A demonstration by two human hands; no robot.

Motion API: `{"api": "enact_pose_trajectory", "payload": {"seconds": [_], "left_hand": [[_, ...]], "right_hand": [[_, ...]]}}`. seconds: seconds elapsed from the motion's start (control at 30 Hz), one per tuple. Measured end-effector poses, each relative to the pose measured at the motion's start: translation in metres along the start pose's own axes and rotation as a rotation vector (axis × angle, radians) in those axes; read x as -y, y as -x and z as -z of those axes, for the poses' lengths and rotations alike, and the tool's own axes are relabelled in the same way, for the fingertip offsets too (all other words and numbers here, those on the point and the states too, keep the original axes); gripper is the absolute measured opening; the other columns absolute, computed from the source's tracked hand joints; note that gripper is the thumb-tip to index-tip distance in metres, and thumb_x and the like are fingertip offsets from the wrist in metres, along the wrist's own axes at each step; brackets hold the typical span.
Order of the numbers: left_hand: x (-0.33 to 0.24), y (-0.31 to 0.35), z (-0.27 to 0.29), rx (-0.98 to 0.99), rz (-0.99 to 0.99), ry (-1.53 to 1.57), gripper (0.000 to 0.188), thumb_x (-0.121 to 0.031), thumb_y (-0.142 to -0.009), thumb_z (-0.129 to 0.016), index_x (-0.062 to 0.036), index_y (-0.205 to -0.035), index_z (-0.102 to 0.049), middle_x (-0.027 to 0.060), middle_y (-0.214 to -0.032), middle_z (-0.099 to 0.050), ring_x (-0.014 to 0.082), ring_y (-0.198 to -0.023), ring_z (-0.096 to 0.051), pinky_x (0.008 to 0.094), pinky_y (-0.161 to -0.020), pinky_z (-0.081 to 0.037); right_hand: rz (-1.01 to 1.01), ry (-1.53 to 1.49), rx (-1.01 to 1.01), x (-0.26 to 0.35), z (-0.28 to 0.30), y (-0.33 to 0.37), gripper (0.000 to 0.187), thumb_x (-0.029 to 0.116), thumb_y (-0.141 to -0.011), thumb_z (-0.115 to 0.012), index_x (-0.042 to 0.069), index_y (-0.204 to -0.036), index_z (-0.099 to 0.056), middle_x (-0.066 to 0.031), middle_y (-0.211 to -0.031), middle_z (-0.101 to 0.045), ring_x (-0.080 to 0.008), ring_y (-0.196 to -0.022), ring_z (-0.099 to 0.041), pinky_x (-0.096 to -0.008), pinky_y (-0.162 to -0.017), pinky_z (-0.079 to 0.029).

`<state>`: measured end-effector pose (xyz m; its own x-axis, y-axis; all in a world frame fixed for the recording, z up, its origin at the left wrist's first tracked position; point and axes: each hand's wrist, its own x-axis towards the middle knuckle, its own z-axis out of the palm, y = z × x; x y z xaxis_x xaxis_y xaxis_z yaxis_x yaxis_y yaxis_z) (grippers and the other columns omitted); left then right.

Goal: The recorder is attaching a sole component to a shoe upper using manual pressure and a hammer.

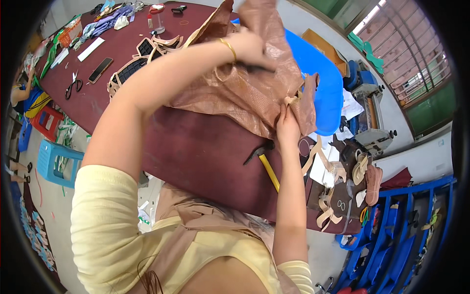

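A large brown sheet of leather-like material (230,93), creased and shiny, is bunched up over the far side of the table. My right hand (288,126) pinches its edge at the right, beside a small torn-looking fold showing a paler underside. Across the upper part of the sheet reaches my left hand (249,49), with a yellow bangle at the wrist; motion smears its fingers, so their grip cannot be made out. Behind the sheet stands a blue plastic tub (327,98), partly covered by it. A hammer with a yellow handle (269,171) lies just left of my right forearm.
Black-and-tan cut pieces (129,68), a phone (101,70) and scissors (74,86) lie on the dark red table (196,157). Straps and sandal parts (360,169) crowd its right end, near a roller machine (374,117) and blue rack (391,235). A blue stool (58,159) stands left.
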<state>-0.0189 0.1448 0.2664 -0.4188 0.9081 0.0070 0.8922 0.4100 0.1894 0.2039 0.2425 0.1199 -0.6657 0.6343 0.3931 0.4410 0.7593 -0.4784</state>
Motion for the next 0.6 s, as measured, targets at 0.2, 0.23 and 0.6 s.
{"api": "enact_pose_trajectory", "payload": {"seconds": [0.2,0.23,0.6], "left_hand": [[0.108,0.079,0.075,-0.632,0.052,1.685,0.049,-0.046,-0.092,-0.048,-0.0058,-0.119,-0.053,0.0074,-0.101,-0.062,0.0159,-0.09,-0.059,0.0318,-0.074,-0.05],[0.137,0.095,0.062,-0.586,-0.032,1.628,0.072,-0.063,-0.088,-0.044,-0.0076,-0.135,-0.045,0.0086,-0.118,-0.058,0.0187,-0.107,-0.057,0.0375,-0.086,-0.05],[-0.032,0.248,-0.165,-0.545,0.237,1.104,0.054,-0.033,-0.089,-0.058,-0.0038,-0.133,-0.042,0.0152,-0.125,-0.049,0.0285,-0.118,-0.044,0.0391,-0.102,-0.033]], "right_hand": [[0.132,-0.013,-0.15,-0.015,-0.023,-0.012,0.044,0.035,-0.098,-0.037,0.003,-0.121,-0.057,-0.0241,-0.122,-0.055,-0.0388,-0.117,-0.049,-0.0402,-0.101,-0.036],[0.195,-0.041,-0.23,-0.011,-0.019,-0.016,0.043,0.035,-0.098,-0.039,0.001,-0.112,-0.06,-0.0226,-0.113,-0.06,-0.0377,-0.1,-0.059,-0.0411,-0.09,-0.044],[-0.223,-1.008,0.32,0.127,0.006,0.127,0.029,0.007,-0.078,-0.074,0.007,-0.074,-0.045,0.003,-0.059,-0.047,-0.0042,-0.05,-0.043,-0.021,-0.044,-0.035]]}}
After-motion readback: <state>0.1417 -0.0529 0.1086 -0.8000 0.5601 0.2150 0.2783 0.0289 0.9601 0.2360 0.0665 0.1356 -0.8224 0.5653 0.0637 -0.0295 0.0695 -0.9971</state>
